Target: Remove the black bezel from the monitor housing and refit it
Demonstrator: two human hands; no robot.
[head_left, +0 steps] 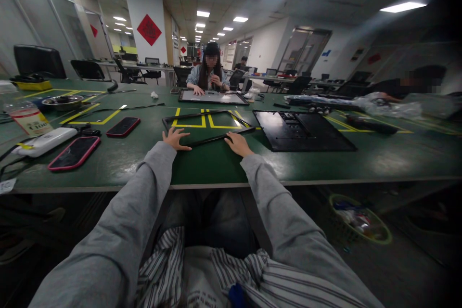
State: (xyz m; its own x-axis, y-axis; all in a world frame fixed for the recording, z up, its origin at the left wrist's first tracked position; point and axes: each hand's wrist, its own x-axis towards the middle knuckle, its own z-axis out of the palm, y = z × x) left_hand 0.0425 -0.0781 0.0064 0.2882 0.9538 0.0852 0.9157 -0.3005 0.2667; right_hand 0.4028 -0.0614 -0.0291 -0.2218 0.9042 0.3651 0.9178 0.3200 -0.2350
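Observation:
A thin black rectangular frame point(211, 140) lies slightly askew on the green table in front of me. My left hand point(175, 138) is at its near left corner, fingers spread and thumb stretched to the right along the near bar. At the right part of that same bar is my right hand point(238, 144), its fingertips and thumb closed at the bar. Through the frame's opening I see yellow tape marks on the tabletop. Just right of the frame lies a black panel point(314, 131) with raised parts on its surface.
Two phones, one pink-edged point(74, 153) and one dark point(123, 127), lie left beside a white power strip point(46, 142) and a bottle point(29, 120). Opposite, a person point(209, 74) touches a flat panel point(212, 97). A basket point(384, 238) stands on the floor at right.

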